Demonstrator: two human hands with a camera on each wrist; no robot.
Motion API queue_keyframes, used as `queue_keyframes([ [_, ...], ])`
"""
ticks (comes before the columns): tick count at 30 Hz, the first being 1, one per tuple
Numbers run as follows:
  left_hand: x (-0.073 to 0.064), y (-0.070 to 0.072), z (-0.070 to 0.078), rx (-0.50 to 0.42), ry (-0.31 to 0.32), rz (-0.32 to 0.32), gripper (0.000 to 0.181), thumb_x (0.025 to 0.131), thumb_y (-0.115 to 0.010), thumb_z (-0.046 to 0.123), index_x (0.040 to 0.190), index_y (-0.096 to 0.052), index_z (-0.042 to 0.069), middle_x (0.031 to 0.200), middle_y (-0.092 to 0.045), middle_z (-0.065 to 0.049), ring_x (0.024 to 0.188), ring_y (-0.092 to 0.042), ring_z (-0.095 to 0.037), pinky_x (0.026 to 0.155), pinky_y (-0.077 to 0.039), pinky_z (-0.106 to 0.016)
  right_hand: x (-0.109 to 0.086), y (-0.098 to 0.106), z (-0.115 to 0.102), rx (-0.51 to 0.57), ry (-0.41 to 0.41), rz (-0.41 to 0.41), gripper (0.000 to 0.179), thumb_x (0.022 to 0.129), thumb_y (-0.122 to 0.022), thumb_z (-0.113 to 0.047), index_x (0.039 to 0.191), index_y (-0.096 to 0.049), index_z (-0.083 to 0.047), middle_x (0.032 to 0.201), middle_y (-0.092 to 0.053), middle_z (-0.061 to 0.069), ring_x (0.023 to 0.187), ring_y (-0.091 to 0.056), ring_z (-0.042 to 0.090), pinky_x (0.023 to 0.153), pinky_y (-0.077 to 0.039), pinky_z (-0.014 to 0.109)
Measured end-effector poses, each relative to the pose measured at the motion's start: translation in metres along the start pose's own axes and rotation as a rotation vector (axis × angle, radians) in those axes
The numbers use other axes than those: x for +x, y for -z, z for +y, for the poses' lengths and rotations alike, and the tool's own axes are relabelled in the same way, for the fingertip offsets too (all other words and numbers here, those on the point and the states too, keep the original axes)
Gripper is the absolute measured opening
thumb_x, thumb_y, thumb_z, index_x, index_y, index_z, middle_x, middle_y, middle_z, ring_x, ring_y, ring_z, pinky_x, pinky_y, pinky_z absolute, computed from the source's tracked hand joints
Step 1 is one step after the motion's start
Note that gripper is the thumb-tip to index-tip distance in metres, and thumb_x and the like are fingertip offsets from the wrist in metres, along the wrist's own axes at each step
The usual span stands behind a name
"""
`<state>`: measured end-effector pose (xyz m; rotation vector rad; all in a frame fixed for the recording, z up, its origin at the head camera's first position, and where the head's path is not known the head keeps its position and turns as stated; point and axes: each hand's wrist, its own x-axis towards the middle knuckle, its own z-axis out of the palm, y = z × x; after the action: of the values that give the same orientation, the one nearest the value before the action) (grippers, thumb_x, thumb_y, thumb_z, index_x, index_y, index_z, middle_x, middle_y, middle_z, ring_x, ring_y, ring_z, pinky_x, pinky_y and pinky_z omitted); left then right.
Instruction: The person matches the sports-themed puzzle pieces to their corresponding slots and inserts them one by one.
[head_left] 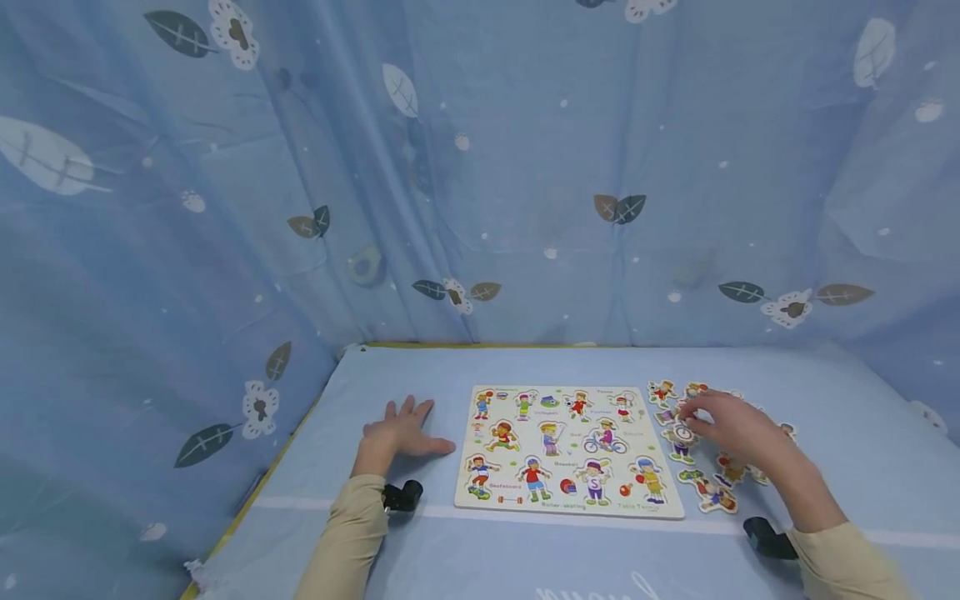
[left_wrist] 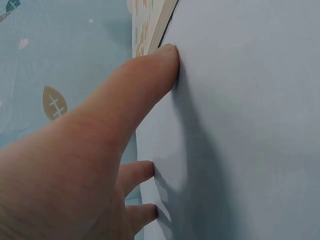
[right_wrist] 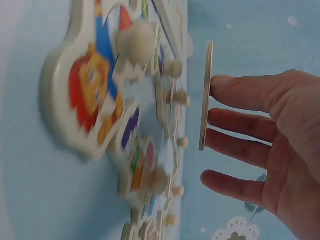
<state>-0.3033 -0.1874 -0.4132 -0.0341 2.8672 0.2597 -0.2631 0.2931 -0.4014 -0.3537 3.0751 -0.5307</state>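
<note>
Head view: a puzzle board [head_left: 525,447] is lying flat on the pale blue cloth [head_left: 420,550], its long axis running left to right, the two hands flanking it. Loose pieces [head_left: 718,497] are clustering just beside its right edge.

Hands: the right hand [head_left: 731,425] is pinching one wooden piece [right_wrist: 206,100] between thumb and fingers. Right wrist view is showing that piece edge-on, apart from the others and seemingly about parallel to the cloth (printed side and long axis cannot be told from this angle). The left hand [head_left: 405,432] is holding nothing; its digits are spreading over the cloth, the thumb pointing at the board's left edge. Whether thumb and board are touching, cannot tell.

Key relation: the pinched piece is hanging to the right of the board, about level with its far half. The right hand is plainly the nearer; the left is resting at the opposite end. Judgement: a carry to the board would be running leftward over the right edge, needing enough lift to pass the knobs [right_wrist: 142,44] on neighbouring pieces.

Room: cloth is stretching along the board's near and far long edges; the right edge is the crowded one.
</note>
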Motion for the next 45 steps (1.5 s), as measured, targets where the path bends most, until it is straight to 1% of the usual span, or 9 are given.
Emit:
queue_keyframes([
  [4, 0.001, -0.002, -0.004, -0.002, 0.002, 0.007, 0.099, 0.078, -0.069, 0.067, 0.155, -0.034, 0.016, 0.163, -0.019, -0.020, 0.148, -0.012, -0.049, 0.107, -0.020, -0.076, 0.011, -0.005, -0.017, -0.012, 0.047, 0.020, 0.009, 0.091, -0.070, -0.015, 0.099, -0.072, -0.013, 0.120, -0.064, 0.023, 0.107, -0.060, 0.043, 0.085, -0.051, 0.058],
  [7, 0.000, -0.002, -0.005, -0.003, -0.010, 0.008, 0.099, 0.078, -0.068, 0.068, 0.155, -0.034, 0.016, 0.163, -0.019, -0.020, 0.148, -0.012, -0.050, 0.107, -0.019, -0.076, 0.019, -0.008, -0.031, -0.021, 0.075, 0.025, 0.007, 0.091, -0.070, -0.015, 0.097, -0.072, -0.015, 0.111, -0.066, 0.014, 0.094, -0.061, 0.030, 0.080, -0.053, 0.051],
  [14, 0.000, -0.002, -0.003, -0.004, -0.016, 0.012, 0.099, 0.078, -0.068, 0.067, 0.155, -0.034, 0.015, 0.163, -0.020, -0.020, 0.148, -0.013, -0.049, 0.107, -0.019, -0.076, 0.031, -0.018, -0.057, -0.017, 0.127, 0.005, 0.009, 0.090, -0.071, -0.012, 0.098, -0.074, -0.014, 0.101, -0.066, 0.003, 0.086, -0.060, 0.019, 0.077, -0.053, 0.045],
  [24, 0.002, -0.007, -0.003, 0.010, -0.009, 0.016, 0.100, 0.077, -0.069, 0.068, 0.154, -0.035, 0.015, 0.162, -0.020, -0.020, 0.147, -0.013, -0.050, 0.106, -0.020, -0.077, 0.038, -0.032, -0.079, 0.007, 0.095, -0.046, 0.008, 0.090, -0.071, -0.013, 0.096, -0.074, -0.016, 0.100, -0.066, -0.001, 0.089, -0.062, 0.018, 0.082, -0.053, 0.046],
  [28, 0.001, -0.006, -0.004, 0.010, -0.017, 0.011, 0.100, 0.077, -0.068, 0.069, 0.155, -0.035, 0.016, 0.162, -0.020, -0.020, 0.147, -0.012, -0.050, 0.106, -0.019, -0.077, 0.041, -0.037, -0.083, 0.017, 0.101, -0.070, 0.007, 0.090, -0.070, -0.014, 0.095, -0.074, -0.017, 0.099, -0.065, -0.003, 0.085, -0.059, 0.014, 0.079, -0.052, 0.042],
  [34, 0.002, -0.006, -0.003, 0.009, -0.018, -0.004, 0.101, 0.077, -0.068, 0.069, 0.155, -0.034, 0.015, 0.163, -0.019, -0.020, 0.148, -0.011, -0.050, 0.106, -0.017, -0.078, 0.041, -0.045, -0.088, 0.000, 0.101, -0.107, 0.002, 0.090, -0.071, -0.014, 0.091, -0.073, -0.015, 0.093, -0.062, -0.004, 0.075, -0.052, 0.013, 0.068, -0.047, 0.034],
  [40, 0.002, -0.004, -0.003, 0.005, -0.017, -0.009, 0.101, 0.078, -0.067, 0.070, 0.156, -0.031, 0.016, 0.163, -0.017, -0.020, 0.148, -0.009, -0.050, 0.106, -0.016, -0.078, 0.041, -0.045, -0.093, -0.024, 0.063, -0.118, 0.005, 0.087, -0.073, -0.012, 0.090, -0.073, -0.015, 0.092, -0.064, -0.002, 0.073, -0.051, 0.015, 0.067, -0.045, 0.035],
  [44, 0.003, -0.004, -0.004, 0.003, -0.018, -0.015, 0.102, 0.078, -0.066, 0.070, 0.156, -0.030, 0.016, 0.164, -0.015, -0.021, 0.148, -0.009, -0.051, 0.106, -0.016, -0.078, 0.040, -0.045, -0.097, -0.047, 0.063, -0.096, 0.010, 0.086, -0.074, -0.011, 0.094, -0.077, -0.015, 0.097, -0.069, 0.001, 0.077, -0.056, 0.015, 0.070, -0.049, 0.039],
  [45, 0.003, -0.003, -0.004, 0.003, -0.017, -0.016, 0.102, 0.078, -0.066, 0.070, 0.156, -0.030, 0.016, 0.164, -0.015, -0.021, 0.148, -0.008, -0.051, 0.106, -0.016, -0.079, 0.041, -0.045, -0.099, -0.049, 0.063, -0.088, 0.011, 0.085, -0.074, -0.010, 0.095, -0.077, -0.015, 0.099, -0.071, 0.001, 0.079, -0.058, 0.015, 0.073, -0.051, 0.042],
])
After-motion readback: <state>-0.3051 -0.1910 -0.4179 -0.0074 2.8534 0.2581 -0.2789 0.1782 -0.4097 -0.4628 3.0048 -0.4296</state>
